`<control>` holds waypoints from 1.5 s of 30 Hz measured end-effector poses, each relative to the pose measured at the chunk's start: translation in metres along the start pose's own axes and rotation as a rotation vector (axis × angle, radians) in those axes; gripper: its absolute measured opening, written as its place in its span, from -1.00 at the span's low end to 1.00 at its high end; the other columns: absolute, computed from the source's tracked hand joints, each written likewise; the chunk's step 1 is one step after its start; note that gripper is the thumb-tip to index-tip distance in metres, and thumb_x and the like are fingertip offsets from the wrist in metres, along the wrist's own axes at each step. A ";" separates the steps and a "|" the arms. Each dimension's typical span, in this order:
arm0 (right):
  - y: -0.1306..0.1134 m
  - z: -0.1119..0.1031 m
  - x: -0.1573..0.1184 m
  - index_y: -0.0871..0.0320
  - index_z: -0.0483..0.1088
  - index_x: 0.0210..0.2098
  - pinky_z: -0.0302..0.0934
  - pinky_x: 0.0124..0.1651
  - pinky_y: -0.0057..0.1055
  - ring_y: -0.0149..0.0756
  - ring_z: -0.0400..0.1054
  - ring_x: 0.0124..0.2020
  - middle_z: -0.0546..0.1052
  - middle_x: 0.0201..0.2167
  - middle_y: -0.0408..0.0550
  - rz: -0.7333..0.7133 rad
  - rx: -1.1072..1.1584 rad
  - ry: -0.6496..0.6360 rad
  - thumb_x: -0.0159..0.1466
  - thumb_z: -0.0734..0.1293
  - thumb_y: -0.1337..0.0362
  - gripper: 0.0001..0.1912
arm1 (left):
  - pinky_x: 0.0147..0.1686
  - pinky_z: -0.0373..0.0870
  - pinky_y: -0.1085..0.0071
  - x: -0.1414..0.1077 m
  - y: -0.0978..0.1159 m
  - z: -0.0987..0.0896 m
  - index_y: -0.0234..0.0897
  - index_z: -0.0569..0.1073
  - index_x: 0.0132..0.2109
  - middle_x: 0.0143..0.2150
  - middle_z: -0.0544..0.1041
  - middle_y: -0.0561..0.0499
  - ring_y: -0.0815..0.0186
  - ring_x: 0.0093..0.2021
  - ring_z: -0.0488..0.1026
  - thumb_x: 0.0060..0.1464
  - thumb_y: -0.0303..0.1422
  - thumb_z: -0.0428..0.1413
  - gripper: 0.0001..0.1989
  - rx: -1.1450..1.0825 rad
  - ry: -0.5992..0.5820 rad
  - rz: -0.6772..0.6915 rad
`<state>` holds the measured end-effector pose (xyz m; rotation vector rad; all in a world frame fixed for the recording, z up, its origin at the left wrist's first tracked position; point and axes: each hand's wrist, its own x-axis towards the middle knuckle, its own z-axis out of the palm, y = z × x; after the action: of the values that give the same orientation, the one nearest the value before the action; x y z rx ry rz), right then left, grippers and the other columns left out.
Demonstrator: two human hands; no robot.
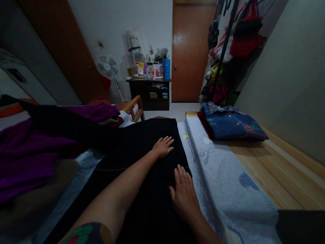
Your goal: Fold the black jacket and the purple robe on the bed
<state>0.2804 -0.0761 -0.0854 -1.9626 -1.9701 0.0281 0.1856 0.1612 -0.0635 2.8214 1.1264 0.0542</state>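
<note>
Spread out in front of me lies a black garment [142, 135], probably trousers, though its full shape is hard to make out in the dark. My left hand [163, 147] rests flat on its far part, fingers stretched toward the right edge. Closer to me, my right hand [184, 189] lies palm down along the garment's right edge, its fingers extended forward. Neither hand grips anything. Beneath the garment is a light grey-blue patterned sheet [218, 169], which shows on both sides of it.
A folded blue denim garment [228, 122] sits on a dark red one on the wooden boards [286, 169] at right. Purple clothes [30, 152] are heaped at left. Beyond stand a wooden armrest [134, 108], a fan [108, 67], a dark cabinet [149, 96] and a door [191, 51].
</note>
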 end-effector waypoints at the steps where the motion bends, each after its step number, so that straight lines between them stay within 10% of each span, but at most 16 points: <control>1: 0.000 0.000 0.000 0.26 0.04 0.34 -0.12 0.36 -0.14 -0.10 -0.16 0.40 -0.02 0.39 0.10 0.005 0.005 -0.008 0.34 0.16 0.12 -0.35 | 0.32 -0.15 0.04 0.007 -0.002 0.000 -0.12 0.05 0.38 0.44 0.00 -0.02 0.17 0.43 -0.15 0.30 -0.05 -0.23 -0.41 -0.002 0.001 -0.006; 15: 0.003 0.004 -0.003 0.21 -0.01 0.37 -0.10 0.37 -0.10 -0.10 -0.22 0.41 -0.10 0.41 0.02 0.005 0.046 -0.036 0.35 0.15 0.10 -0.34 | 0.31 -0.17 -0.07 0.077 -0.022 0.003 -0.10 0.05 0.37 0.44 -0.01 -0.04 0.10 0.42 -0.15 0.27 -0.04 -0.21 -0.41 -0.024 -0.035 -0.063; 23: 0.002 -0.013 0.001 0.24 0.06 0.34 -0.06 0.34 -0.07 -0.08 -0.13 0.39 -0.02 0.40 0.05 0.021 0.081 -0.088 0.28 0.19 0.24 -0.35 | 0.28 -0.01 0.04 0.064 -0.015 -0.001 -0.24 0.06 0.36 0.44 -0.05 -0.13 0.02 0.42 -0.14 0.28 -0.13 -0.16 -0.42 -0.092 -0.060 -0.149; 29: -0.001 -0.046 0.038 0.25 0.40 0.08 0.06 0.27 -0.13 -0.08 0.21 0.22 0.39 0.17 0.14 0.059 0.136 -0.101 0.30 0.15 0.26 -0.58 | 0.27 0.02 0.05 0.045 -0.014 0.005 -0.21 0.09 0.35 0.43 -0.01 -0.13 -0.04 0.40 -0.08 0.26 -0.15 -0.12 -0.42 -0.102 -0.051 -0.161; 34: -0.005 -0.022 0.068 0.34 0.13 0.29 -0.08 0.34 -0.07 -0.07 -0.11 0.38 0.09 0.36 0.17 0.031 0.093 0.044 0.35 0.12 0.22 -0.44 | 0.26 0.03 0.01 0.043 -0.010 0.007 -0.21 0.11 0.34 0.42 0.02 -0.15 0.02 0.40 -0.07 0.26 -0.18 -0.15 -0.45 -0.079 -0.027 -0.140; 45: 0.001 0.008 0.064 0.25 0.11 0.32 -0.14 0.37 -0.08 -0.07 -0.10 0.38 0.07 0.37 0.06 0.033 0.060 -0.009 0.36 0.12 0.05 -0.37 | 0.25 0.06 0.00 0.079 -0.031 0.001 -0.12 0.14 0.33 0.41 0.08 -0.02 0.06 0.40 -0.09 0.25 -0.22 -0.15 -0.48 -0.028 0.003 -0.049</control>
<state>0.2810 -0.0118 -0.0778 -1.9598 -1.9200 0.1031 0.2220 0.2379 -0.0680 2.7688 1.1853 0.0695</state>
